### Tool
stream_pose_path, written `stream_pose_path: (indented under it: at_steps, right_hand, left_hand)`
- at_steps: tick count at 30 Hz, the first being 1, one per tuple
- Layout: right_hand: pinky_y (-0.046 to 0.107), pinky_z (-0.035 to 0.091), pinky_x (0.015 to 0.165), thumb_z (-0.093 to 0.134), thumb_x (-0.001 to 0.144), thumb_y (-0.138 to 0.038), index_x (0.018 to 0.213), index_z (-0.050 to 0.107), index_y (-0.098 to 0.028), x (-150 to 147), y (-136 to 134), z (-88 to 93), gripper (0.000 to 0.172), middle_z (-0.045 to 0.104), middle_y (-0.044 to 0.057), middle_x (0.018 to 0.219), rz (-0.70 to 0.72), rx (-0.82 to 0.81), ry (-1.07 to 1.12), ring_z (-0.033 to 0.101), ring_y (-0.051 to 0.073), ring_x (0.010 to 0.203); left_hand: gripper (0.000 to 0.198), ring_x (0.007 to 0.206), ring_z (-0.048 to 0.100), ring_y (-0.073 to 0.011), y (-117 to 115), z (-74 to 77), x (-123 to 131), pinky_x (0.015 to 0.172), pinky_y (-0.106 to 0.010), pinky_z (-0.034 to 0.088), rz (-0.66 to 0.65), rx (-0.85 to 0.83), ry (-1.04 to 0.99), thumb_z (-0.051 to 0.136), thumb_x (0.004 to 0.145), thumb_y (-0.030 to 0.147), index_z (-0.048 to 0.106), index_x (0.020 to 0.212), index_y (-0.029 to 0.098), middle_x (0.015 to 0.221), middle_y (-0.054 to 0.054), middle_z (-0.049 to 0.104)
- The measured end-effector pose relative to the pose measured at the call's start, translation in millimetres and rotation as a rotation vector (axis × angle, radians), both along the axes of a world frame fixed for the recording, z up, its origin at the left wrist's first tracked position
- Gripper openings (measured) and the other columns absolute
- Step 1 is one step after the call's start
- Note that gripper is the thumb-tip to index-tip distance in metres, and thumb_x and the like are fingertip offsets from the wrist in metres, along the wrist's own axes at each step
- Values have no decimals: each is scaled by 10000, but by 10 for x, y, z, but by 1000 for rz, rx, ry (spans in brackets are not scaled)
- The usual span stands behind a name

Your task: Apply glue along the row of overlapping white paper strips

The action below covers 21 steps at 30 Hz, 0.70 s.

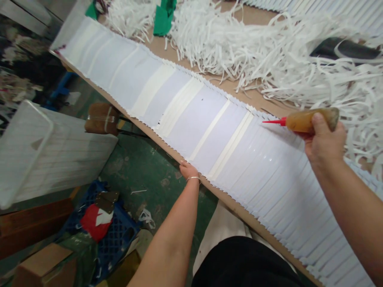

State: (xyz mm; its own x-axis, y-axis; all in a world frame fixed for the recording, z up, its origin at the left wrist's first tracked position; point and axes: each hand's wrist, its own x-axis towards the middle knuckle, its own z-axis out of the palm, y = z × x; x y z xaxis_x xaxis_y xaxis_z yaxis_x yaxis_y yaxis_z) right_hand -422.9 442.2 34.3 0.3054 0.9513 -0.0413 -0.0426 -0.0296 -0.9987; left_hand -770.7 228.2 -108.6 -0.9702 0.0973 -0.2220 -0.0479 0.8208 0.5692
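right hand (324, 141) gripping squeeze bottle (308, 120), long axis level, red nozzle (273, 122) left; left hand (190, 170) loose on board (236, 207)

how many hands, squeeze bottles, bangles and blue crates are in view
hands: 2 (the left hand, the right hand)
squeeze bottle with red nozzle: 1
metal bangle: 1
blue plastic crate: 1
total: 5

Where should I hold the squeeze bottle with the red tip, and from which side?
Take the wide body of the squeeze bottle from above on the right, as the right hand does: it fills the palm, and the thin red nozzle stays free.
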Motion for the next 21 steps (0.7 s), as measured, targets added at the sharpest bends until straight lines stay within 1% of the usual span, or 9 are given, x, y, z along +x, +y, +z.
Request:
stream_pose_path:
  at_steps: [2,5,9,12,16,21]
  right_hand:
    - [495,569,774,720,783,-301,1089,439,-178,-23,111,-71,434,540,90,1155,-9,3,8,619,222,938]
    - [491,586,731,744,744,-256,1034,452,-173,-79,173,-140,420,577,71,1112,-23,33,51,637,214,890]
    - [431,589,703,739,739,-193,1000,458,-172,-124,227,-186,385,600,66,1084,-52,21,53,647,182,841]
    - [402,588,707,739,737,-194,1010,471,-177,-125,216,-194,383,606,42,1034,-48,-12,22,639,164,818]
    - [416,587,754,766,723,-249,1007,500,-187,-131,50,-170,394,587,31,997,4,-46,15,621,160,803]
    - [412,588,755,804,692,-318,1010,528,-192,-175,-307,-161,439,570,38,979,53,-71,10,594,160,797]
  left_hand:
    - [512,968,662,-267,1,-8,-4,812,-354,467,1,-1,3,250,985,411,649,965,90,1020,-216,692]
    - [501,946,666,-263,2,-20,-9,794,-353,472,1,-4,2,260,986,398,653,952,88,990,-208,697]
    - [509,939,668,-263,4,-23,-10,788,-353,475,9,-9,10,259,987,408,654,956,90,990,-209,698]
    - [515,949,670,-270,9,-7,-5,796,-357,475,12,-10,9,255,987,406,656,955,84,1003,-222,696]
    - [522,964,673,-266,20,27,6,803,-347,477,12,1,0,252,988,409,660,963,85,1017,-221,699]
    - [525,975,671,-272,27,47,16,804,-347,474,18,1,-9,253,988,412,660,966,81,1025,-226,696]
